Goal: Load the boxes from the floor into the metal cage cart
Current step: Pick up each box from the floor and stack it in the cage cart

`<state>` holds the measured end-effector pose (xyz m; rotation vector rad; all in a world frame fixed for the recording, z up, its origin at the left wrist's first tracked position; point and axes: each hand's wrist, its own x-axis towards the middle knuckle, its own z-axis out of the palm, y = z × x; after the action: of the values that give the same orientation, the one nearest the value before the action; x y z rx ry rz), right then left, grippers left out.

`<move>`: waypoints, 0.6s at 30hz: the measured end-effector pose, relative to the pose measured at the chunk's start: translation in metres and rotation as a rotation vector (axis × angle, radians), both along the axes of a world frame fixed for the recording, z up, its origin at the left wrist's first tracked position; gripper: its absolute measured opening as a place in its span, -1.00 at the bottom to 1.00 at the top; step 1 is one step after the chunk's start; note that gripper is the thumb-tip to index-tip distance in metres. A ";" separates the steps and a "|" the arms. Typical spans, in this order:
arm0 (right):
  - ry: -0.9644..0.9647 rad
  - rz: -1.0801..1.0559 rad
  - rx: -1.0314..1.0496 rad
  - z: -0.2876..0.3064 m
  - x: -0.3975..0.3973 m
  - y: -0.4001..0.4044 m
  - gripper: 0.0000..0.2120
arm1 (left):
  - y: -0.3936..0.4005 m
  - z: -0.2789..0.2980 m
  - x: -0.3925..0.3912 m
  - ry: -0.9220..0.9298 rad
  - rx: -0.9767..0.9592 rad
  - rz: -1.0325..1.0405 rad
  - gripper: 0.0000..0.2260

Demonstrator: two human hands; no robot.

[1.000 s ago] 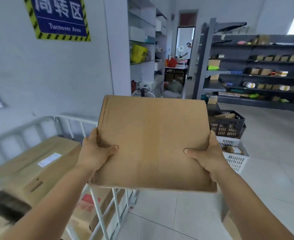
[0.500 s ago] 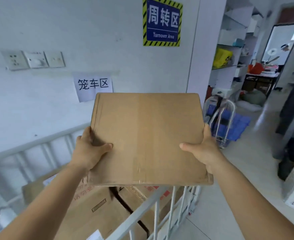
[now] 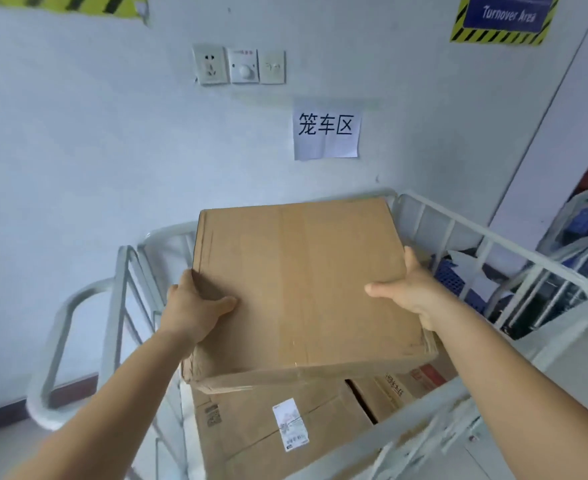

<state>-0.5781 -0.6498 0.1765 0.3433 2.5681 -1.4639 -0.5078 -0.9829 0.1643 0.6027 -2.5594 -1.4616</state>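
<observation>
Since the earlier frames the flat cardboard box (image 3: 303,285) has swung from beside the metal cage cart (image 3: 493,233) to a spot over its open top, tilted a little, near edge lowest. It hangs above the boxes already loaded (image 3: 275,424); whether its underside touches them yet I cannot tell from this angle.

The left hand (image 3: 195,306) grips the left side edge, thumb laid flat on the top face, fingers curled underneath out of sight. The right hand (image 3: 414,292) holds the right edge the same way, thumb on top.

Judging by the easy hold out at arm's length, the box is probably light. Its board looks stiff, though the near left corner is creased and soft, so the side edges near the middle are the better hold. The plain surface could slip under dry thumbs.

Room is tight: the cart's white rails stand close on the left, back and right, and the near rail (image 3: 372,434) crosses low in front. The fingers under each edge risk pinching when it goes down.
</observation>
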 end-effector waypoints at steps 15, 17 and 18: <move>-0.571 0.298 0.308 -0.167 -0.070 -0.048 0.13 | -0.022 -0.165 0.004 -0.586 0.093 0.188 -0.27; -0.627 0.294 0.322 -0.187 -0.076 -0.047 0.09 | -0.017 -0.188 -0.002 -0.630 0.092 0.214 -0.28; -0.647 0.298 0.323 -0.199 -0.079 -0.047 0.10 | -0.014 -0.198 -0.004 -0.652 0.098 0.228 -0.27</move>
<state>-0.6572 -0.6970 -0.0224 0.3768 2.1819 -0.6822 -0.5123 -0.9965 -0.0333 1.5513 -2.7213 -1.4956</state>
